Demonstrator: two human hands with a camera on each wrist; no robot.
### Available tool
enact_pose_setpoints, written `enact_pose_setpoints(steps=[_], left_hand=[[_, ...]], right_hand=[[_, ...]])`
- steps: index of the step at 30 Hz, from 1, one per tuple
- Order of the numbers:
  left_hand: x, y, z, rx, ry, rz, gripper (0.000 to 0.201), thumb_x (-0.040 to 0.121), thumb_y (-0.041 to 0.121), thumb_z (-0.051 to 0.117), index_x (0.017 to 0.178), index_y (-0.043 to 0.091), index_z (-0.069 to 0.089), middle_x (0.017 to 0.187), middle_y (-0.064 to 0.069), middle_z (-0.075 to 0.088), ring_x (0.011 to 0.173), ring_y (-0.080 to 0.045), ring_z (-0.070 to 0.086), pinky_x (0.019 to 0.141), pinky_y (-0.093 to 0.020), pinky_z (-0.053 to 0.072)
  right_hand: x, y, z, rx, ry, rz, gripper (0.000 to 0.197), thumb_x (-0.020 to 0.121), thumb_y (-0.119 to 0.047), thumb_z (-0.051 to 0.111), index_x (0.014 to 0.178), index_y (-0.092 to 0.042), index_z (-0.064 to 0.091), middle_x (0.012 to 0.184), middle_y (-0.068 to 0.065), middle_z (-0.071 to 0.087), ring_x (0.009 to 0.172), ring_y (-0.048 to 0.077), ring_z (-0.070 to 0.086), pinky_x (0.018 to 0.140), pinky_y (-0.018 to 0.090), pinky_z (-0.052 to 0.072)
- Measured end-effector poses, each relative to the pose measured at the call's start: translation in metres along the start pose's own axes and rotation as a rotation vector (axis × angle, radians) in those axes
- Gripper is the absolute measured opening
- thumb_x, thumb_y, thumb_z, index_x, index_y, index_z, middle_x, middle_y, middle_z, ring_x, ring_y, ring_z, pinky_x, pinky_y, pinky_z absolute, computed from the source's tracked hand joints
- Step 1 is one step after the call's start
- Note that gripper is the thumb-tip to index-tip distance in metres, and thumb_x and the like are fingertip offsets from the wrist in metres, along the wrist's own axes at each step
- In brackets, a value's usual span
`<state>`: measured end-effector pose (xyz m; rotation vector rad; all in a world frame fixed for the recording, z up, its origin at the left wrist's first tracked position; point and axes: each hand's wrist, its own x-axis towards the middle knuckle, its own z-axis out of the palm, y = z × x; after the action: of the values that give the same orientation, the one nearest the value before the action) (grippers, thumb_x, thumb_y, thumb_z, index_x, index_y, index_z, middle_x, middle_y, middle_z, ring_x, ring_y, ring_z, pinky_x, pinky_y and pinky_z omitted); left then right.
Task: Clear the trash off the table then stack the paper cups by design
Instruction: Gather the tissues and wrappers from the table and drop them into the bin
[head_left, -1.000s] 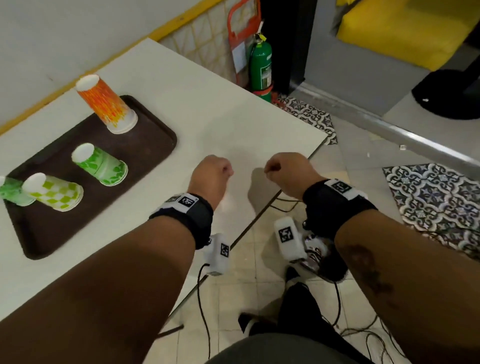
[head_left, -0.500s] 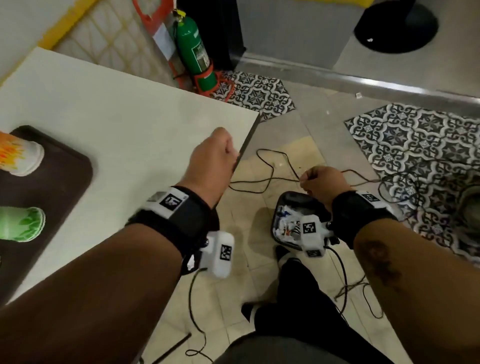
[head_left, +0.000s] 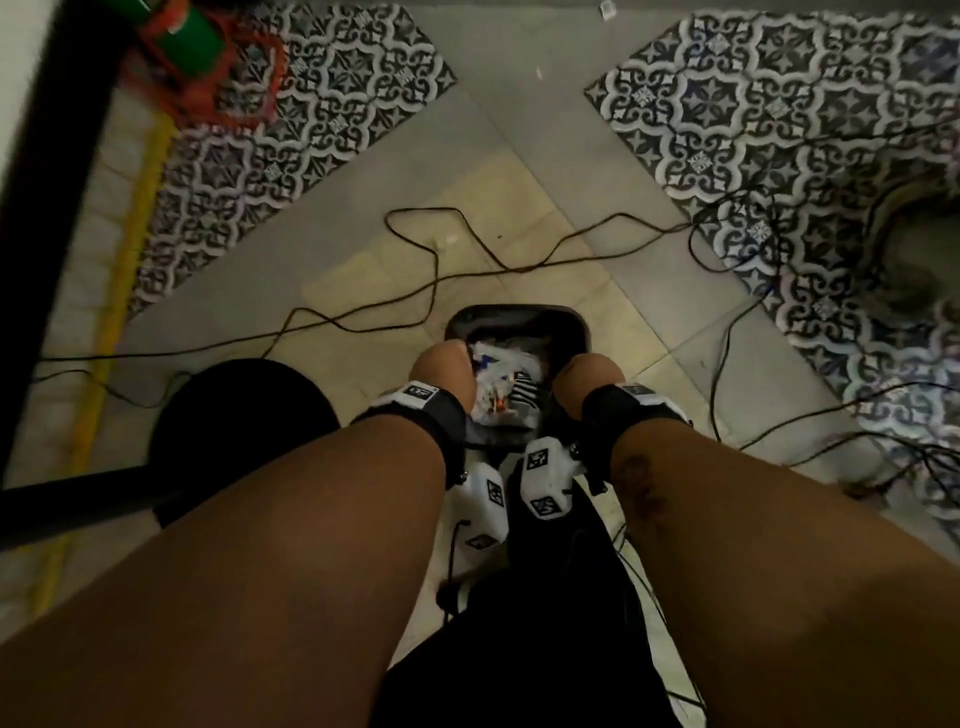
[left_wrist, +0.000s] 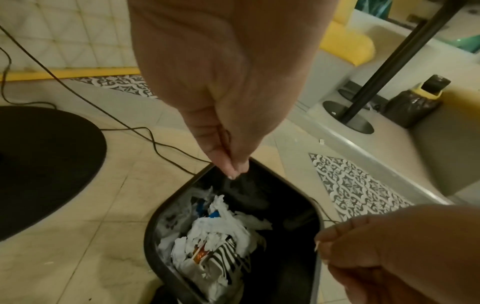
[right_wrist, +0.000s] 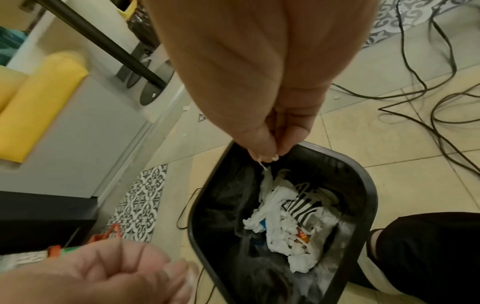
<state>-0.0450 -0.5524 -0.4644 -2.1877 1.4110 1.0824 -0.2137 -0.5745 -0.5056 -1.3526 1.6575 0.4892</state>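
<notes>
Holding both hands over a black waste bin (head_left: 571, 332) on the floor, we are keeping each set of fingers bunched together and pointing down. Our left hand (left_wrist: 221, 86) is pressing its fingertips (left_wrist: 233, 171) together just above the bin's rim; we cannot tell whether anything is pinched between them. Our right hand (right_wrist: 262, 82) is pinching a tiny white scrap (right_wrist: 262, 165) between thumb and fingers, directly above the bin's opening. Straight below both grips, the trash (right_wrist: 280, 222) is lying inside the bin: crumpled white tissues, a black-and-white striped wrapper (left_wrist: 228, 257) and bits of orange and blue. In the head view the two hands are sitting side by side at opposite edges of the bin, with our dark trouser leg (head_left: 545, 597) nearer to us than they are. To the left of the left hand, a round black table base (head_left: 234, 415) is resting on the tiles. Beyond the bin, thin black cables (head_left: 467, 270) are trailing across the beige floor towards the patterned tiles (head_left: 753, 119), and a green fire extinguisher (head_left: 192, 36) is showing, blurred, at the far left. No paper cups are showing.
</notes>
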Motion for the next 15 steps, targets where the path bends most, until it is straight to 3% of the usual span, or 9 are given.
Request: enact_pose_setpoints(steps=[3,5,7,9,11,13,15], left_hand=[[0.041,-0.008,0.034,-0.057,-0.075,0.088,0.035,0.094,0.004,0.049,0.126,0.006,0.061,0.125,-0.018,0.064,0.113,-0.035,0.061,0.101,-0.037,0.047],[0.054,-0.01,0.041,-0.052,-0.063,0.129,0.035,0.093,0.003,0.051,0.126,0.005,0.063,0.119,-0.021,0.066,0.111,-0.037,0.062,0.099,-0.043,0.048],[0.062,-0.01,0.04,0.024,-0.066,0.112,0.028,0.093,0.01,0.059,0.119,0.001,0.066,0.114,-0.019,0.067,0.107,-0.036,0.062,0.097,-0.041,0.049],[0.065,-0.011,0.035,0.078,-0.036,0.107,0.028,0.092,0.02,0.063,0.113,0.001,0.066,0.114,-0.016,0.068,0.106,-0.034,0.062,0.093,-0.038,0.05],[0.056,-0.013,0.028,0.122,-0.063,0.111,0.031,0.097,0.02,0.055,0.122,0.004,0.063,0.127,-0.017,0.062,0.113,-0.033,0.06,0.095,-0.035,0.046],[0.039,-0.022,0.026,0.109,-0.083,0.163,0.046,0.095,0.016,0.055,0.141,0.017,0.049,0.149,-0.014,0.042,0.129,-0.033,0.048,0.105,-0.037,0.041],[0.012,-0.029,0.02,0.126,-0.066,0.257,0.067,0.09,0.014,0.058,0.151,0.026,0.033,0.157,-0.011,0.027,0.137,-0.037,0.039,0.11,-0.042,0.039]], right_hand=[[0.029,0.019,0.018,0.067,-0.054,-0.009,0.035,0.097,-0.014,0.053,0.13,-0.005,0.06,0.131,0.011,0.061,0.121,0.027,0.059,0.063,0.016,0.042],[0.04,0.024,0.023,0.07,-0.058,-0.011,0.035,0.094,-0.014,0.056,0.129,-0.008,0.063,0.13,0.01,0.062,0.119,0.027,0.06,0.077,0.022,0.049],[0.046,0.023,0.025,-0.01,-0.021,-0.018,0.031,0.093,-0.021,0.059,0.12,-0.009,0.068,0.124,0.011,0.066,0.114,0.03,0.062,0.087,0.029,0.05],[0.042,0.018,0.023,-0.094,0.043,-0.021,0.029,0.092,-0.029,0.061,0.111,-0.009,0.07,0.116,0.013,0.069,0.108,0.033,0.063,0.083,0.032,0.048],[0.033,0.012,0.02,-0.139,0.038,-0.057,0.031,0.092,-0.028,0.06,0.116,-0.01,0.068,0.121,0.011,0.067,0.112,0.032,0.061,0.086,0.032,0.047],[0.018,0.007,0.018,-0.195,-0.066,-0.133,0.048,0.094,-0.02,0.058,0.142,-0.012,0.05,0.147,0.01,0.048,0.132,0.031,0.047,0.105,0.033,0.039],[-0.007,-0.004,0.01,-0.216,-0.177,-0.197,0.08,0.091,-0.018,0.065,0.156,-0.018,0.018,0.159,0.013,0.024,0.144,0.033,0.03,0.113,0.035,0.031]])
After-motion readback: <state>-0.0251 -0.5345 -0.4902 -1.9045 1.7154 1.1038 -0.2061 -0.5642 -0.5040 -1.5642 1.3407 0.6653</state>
